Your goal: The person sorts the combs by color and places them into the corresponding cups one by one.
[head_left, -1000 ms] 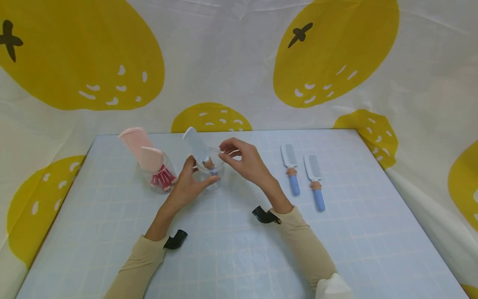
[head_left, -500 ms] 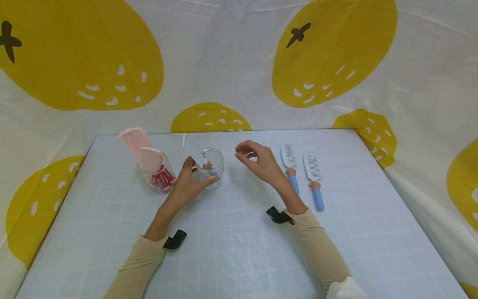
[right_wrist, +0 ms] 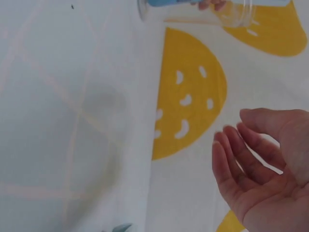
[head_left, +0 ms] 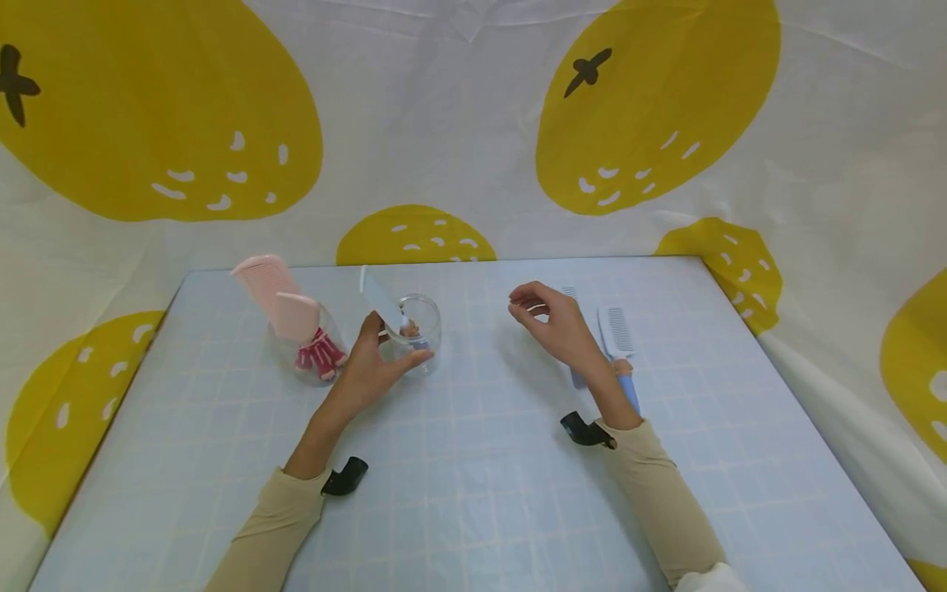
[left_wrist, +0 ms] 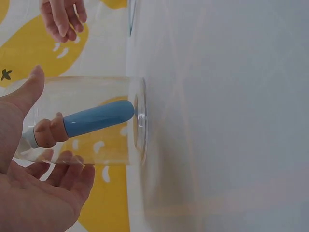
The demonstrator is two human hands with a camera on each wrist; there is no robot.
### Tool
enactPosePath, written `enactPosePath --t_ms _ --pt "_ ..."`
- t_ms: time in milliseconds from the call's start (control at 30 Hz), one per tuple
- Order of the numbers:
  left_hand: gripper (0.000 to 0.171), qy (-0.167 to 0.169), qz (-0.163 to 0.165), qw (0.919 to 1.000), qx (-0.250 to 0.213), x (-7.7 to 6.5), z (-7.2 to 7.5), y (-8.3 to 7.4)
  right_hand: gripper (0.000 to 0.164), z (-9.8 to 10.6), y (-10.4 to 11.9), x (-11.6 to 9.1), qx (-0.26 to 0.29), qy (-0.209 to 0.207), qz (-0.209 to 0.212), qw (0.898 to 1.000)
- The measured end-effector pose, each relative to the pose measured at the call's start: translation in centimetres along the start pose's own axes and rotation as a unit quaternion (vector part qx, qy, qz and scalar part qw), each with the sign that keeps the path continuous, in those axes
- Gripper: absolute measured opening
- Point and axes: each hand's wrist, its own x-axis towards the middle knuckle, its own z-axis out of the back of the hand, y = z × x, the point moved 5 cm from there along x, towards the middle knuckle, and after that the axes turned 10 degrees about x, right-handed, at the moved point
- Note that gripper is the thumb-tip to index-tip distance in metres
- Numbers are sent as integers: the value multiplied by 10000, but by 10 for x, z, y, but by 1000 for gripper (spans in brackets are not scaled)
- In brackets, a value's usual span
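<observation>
My left hand grips a clear glass jar upright on the table, thumb on the near side and fingers round the far side. Inside it leans a light blue comb, its blue handle down near the jar's bottom and its toothed end above the rim. My right hand hovers to the right of the jar with loosely bent fingers and nothing in them. Beneath and behind it lie two blue-handled combs; one comb shows mostly, while the other comb is largely covered by the hand.
Left of my left hand, a second clear jar holds two pink combs with a dark pink dressed figure. The table has a pale blue checked cover. A white cloth with yellow shapes hangs behind it.
My right hand has moved right, away from the jar's rim and over toward the loose combs. The comb in the jar has turned and sunk a little. My left hand stays on the jar.
</observation>
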Motion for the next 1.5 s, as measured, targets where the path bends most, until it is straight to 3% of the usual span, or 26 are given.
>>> enactPosePath --t_ms 300,733,1100,1500 --pt "84 -12 -39 10000 -20 0 1 2 24 21 -15 -10 -349 -201 -279 9988" --pt "89 23 -10 10000 -42 0 -1 4 25 45 -44 -23 -697 -433 -1032 9913" --pt "86 17 -67 10000 -63 0 -2 5 30 51 -60 -29 -546 -211 -1739 9830" --pt "85 22 -63 9999 -99 0 -1 6 28 51 -66 -28 -815 -228 -1823 9796"
